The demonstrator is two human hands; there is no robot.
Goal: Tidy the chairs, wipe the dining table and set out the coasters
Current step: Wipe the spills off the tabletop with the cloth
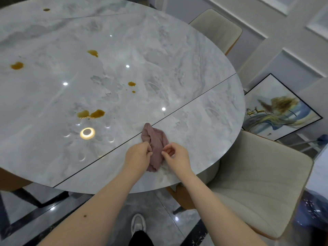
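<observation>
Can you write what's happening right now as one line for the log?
step: wipe table, not begun | left hand: pinches cloth | right hand: pinches cloth | table: brown spills remain | coasters: none seen

The table runs past the left and top edges.

Your cloth lies crumpled on the worktop near its front edge, just right of the seam line, with your left hand pinching its left side and your right hand touching its right side. Spills sit on the worktop to the left of and behind the cloth. One chair stands at the worktop's right front edge, another chair behind it at the far right edge, and a framed picture leans against the wall between them.
</observation>
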